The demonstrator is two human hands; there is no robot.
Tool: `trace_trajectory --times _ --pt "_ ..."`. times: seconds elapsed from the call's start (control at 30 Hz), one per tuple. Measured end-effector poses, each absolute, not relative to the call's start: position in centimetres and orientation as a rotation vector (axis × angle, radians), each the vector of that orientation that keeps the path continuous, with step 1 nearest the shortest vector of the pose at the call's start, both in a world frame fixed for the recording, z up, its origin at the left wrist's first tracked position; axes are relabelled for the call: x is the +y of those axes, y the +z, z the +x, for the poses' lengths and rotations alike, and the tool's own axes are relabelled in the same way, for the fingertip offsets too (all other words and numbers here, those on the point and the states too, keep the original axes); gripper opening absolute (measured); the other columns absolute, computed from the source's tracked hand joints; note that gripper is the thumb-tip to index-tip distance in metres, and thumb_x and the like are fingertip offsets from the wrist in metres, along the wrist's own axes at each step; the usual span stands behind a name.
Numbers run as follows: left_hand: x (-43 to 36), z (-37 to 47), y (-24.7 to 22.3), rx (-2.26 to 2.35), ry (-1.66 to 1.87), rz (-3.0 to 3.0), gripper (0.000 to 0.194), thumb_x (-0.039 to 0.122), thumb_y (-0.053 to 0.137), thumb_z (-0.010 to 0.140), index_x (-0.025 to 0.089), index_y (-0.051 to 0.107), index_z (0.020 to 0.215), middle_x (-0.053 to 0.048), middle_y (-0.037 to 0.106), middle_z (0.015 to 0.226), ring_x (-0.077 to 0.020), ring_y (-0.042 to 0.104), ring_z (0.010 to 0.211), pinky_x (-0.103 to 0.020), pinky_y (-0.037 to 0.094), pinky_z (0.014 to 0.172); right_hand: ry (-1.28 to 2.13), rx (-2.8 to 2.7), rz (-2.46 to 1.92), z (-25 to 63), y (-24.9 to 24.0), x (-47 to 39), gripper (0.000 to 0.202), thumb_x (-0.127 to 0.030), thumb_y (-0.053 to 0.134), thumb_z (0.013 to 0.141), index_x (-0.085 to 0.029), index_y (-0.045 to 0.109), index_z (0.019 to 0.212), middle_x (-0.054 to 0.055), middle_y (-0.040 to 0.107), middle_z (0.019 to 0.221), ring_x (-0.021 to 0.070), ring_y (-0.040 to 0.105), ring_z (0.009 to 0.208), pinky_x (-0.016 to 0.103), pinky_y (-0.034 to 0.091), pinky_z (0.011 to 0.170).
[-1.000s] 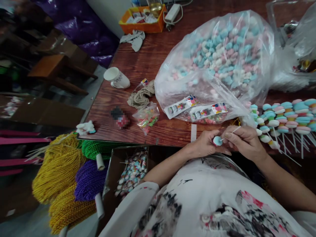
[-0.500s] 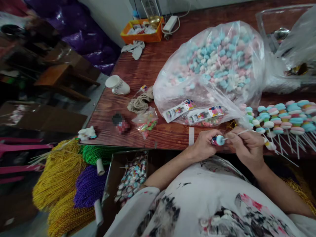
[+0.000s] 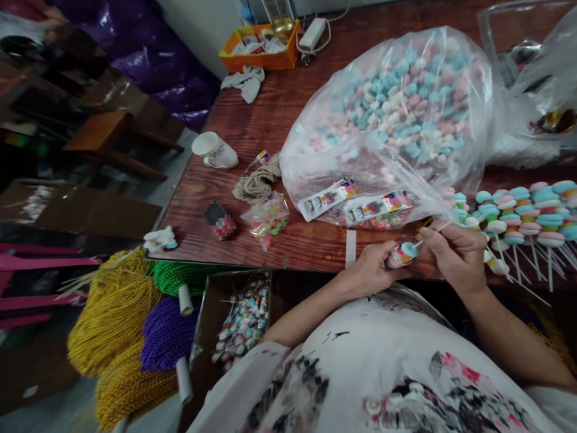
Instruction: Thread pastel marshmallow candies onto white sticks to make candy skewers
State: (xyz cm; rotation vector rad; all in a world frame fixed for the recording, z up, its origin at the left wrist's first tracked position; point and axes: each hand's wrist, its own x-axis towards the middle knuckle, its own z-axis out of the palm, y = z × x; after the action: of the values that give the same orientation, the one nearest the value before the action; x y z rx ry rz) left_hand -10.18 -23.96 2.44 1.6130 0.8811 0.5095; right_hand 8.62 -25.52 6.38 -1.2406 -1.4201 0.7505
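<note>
My left hand (image 3: 372, 267) is closed around a marshmallow lollipop (image 3: 404, 255) in a clear printed wrapper, its blue end facing right. My right hand (image 3: 457, 255) pinches at the lollipop's white stick (image 3: 418, 244), thumb and fingers pressed together just right of the candy. Part of the stick is hidden behind those fingers. Right of my right hand, several marshmallow skewers (image 3: 518, 216) lie in a row with their white sticks pointing toward me. A bit of gold material (image 3: 424, 224) shows just beyond my fingers.
A big clear bag of pastel marshmallows (image 3: 406, 102) fills the table's middle, with printed wrappers (image 3: 376, 206) at its front. A small candy bag (image 3: 267, 219), cord (image 3: 256, 183) and mug (image 3: 214, 150) stand left. Below the edge is a box of wrapped candies (image 3: 243, 319).
My right hand has shifted slightly up and right along the stick. The lollipop has tilted and more of its wrapped body shows in my left hand. The view has shifted slightly.
</note>
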Motion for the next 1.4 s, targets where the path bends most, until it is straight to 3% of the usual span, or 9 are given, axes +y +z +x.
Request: trace_trajectory --times 0.27,0.5,0.77,1.0,1.1,1.23,1.4 --pt "-24.3 -10.8 2.0 1.117 0.668 1.686 0.037 0.048 0.077 0.078 0.018 0.057 0.089 0.003 0.062 0.077 -0.0122 0.056 0.072 -0.023 0.041 0.066 0.56 -1.312 -1.296 8.2 6.2 -25.5 0.038 -0.027 0.069 0.092 -0.02 0.053 0.057 -0.004 0.05 0.054 0.0106 0.043 0.051 0.028 0.034 0.053" --pt "-24.5 -10.2 1.5 1.056 0.623 1.667 0.04 0.052 0.076 0.078 0.018 0.059 0.092 0.002 0.065 0.078 -0.0135 0.059 0.073 -0.024 0.041 0.065 0.539 -1.466 -1.204 6.2 6.0 -25.9 0.031 -0.017 0.068 0.089 -0.019 0.054 0.061 -0.006 0.049 0.056 0.0082 0.04 0.05 0.027 0.032 0.051" --pt "-24.2 -10.8 1.8 1.137 0.662 1.613 0.046 0.057 0.079 0.074 0.018 0.06 0.088 0.003 0.062 0.075 -0.0119 0.053 0.07 -0.023 0.04 0.064 0.781 -1.232 -1.288 6.9 3.5 -26.2 0.037 -0.031 0.068 0.092 -0.02 0.055 0.058 -0.004 0.052 0.055 0.0112 0.046 0.051 0.027 0.038 0.053" --pt "-24.0 -11.2 2.3 1.075 0.556 1.709 0.045 0.06 0.071 0.081 0.018 0.059 0.089 0.003 0.06 0.074 -0.012 0.053 0.07 -0.023 0.037 0.064 0.343 -1.489 -1.254 6.9 3.6 -27.2 0.015 -0.018 0.068 0.087 -0.021 0.066 0.073 -0.002 0.06 0.06 0.0128 0.052 0.053 0.029 0.039 0.056" --pt "-24.2 -10.6 2.2 0.992 0.553 1.699 0.044 0.06 0.069 0.083 0.017 0.057 0.088 0.003 0.059 0.074 -0.0121 0.053 0.07 -0.023 0.037 0.064 0.594 -1.495 -1.28 6.9 4.1 -26.5 0.025 -0.022 0.067 0.089 -0.02 0.061 0.064 -0.003 0.057 0.056 0.011 0.049 0.05 0.027 0.038 0.052" --pt "-24.1 -10.7 2.2 0.989 0.564 1.663 0.05 0.059 0.078 0.074 0.016 0.059 0.092 0.003 0.061 0.077 -0.0122 0.053 0.072 -0.023 0.038 0.066 1.04 -1.363 -1.254 7.3 4.4 -25.4 0.038 -0.033 0.07 0.09 -0.019 0.056 0.057 -0.004 0.052 0.053 0.0098 0.046 0.049 0.025 0.037 0.049" --pt "-23.9 -11.9 2.9 0.947 0.491 1.511 0.055 0.055 0.089 0.06 0.015 0.064 0.088 0.003 0.059 0.076 -0.0115 0.051 0.072 -0.023 0.039 0.066 0.946 -1.525 -1.035 8.0 5.8 -24.7 0.023 -0.032 0.07 0.089 -0.021 0.069 0.069 0.0 0.066 0.062 0.0141 0.058 0.055 0.028 0.044 0.054"
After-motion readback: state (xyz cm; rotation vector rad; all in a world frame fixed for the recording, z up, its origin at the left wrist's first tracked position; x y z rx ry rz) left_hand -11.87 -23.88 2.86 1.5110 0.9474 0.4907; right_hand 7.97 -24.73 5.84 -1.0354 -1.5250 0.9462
